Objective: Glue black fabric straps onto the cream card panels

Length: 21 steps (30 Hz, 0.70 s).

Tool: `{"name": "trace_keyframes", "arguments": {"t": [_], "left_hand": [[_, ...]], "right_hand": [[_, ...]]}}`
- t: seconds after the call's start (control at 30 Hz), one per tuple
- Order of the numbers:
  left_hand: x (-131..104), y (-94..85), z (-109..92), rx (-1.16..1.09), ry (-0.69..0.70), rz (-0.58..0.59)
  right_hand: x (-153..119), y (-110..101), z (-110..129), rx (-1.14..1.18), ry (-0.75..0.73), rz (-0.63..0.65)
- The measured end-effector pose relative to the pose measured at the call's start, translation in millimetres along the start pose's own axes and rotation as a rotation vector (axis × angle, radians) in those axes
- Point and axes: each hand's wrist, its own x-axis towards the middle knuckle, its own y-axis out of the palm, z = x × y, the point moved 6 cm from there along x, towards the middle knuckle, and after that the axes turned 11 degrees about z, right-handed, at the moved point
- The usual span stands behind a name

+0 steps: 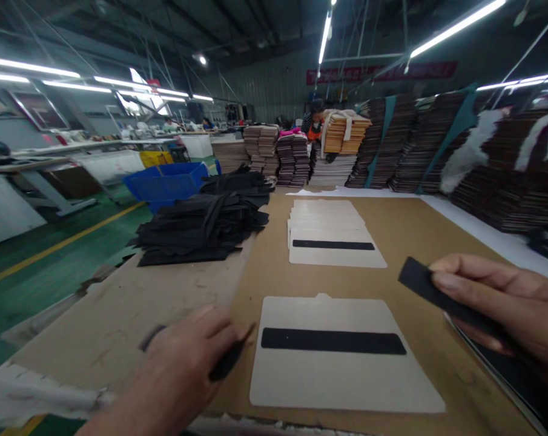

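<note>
My blurred left hand (187, 351), the nearer to the pale board (346, 381), partly covered a dark strip (228, 361); whether it gripped, I couldn't tell. The board lay just rightward, its black band (332, 341) running left to right. My right hand (514, 303) pinched another black strip (421, 281), slanting away leftward. More boards (337, 257) overlapped beyond.

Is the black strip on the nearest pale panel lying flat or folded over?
Flat: the black strip lies spread straight across the pale panel, its whole outline showing and no fold visible.
</note>
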Motion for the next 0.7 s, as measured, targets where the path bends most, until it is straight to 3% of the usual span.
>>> {"name": "trace_keyframes", "arguments": {"t": [0.07,0.17,0.3,0.5,0.7], "left_hand": [[21.0,21.6,-10.9,0.14,0.101,0.116],[38.9,54.2,-17.4,0.184,0.131,0.232],[40.1,83.8,-10.3,0.106,0.092,0.252],[32.7,89.3,-5.1,-0.006,0.172,0.076],[29.9,88.6,-7.6,0.05,0.23,-0.007]], "right_hand": [[18.3,32.0,1.5,0.01,0.07,0.175],[43.9,83.3,3.4,-0.031,0.059,0.388],[72.7,137.2,-4.4,-0.151,0.103,0.539],[109.8,187.4,-15.0,-0.288,0.019,0.615],[127.0,214.3,-22.1,-0.424,-0.085,0.657]]}}
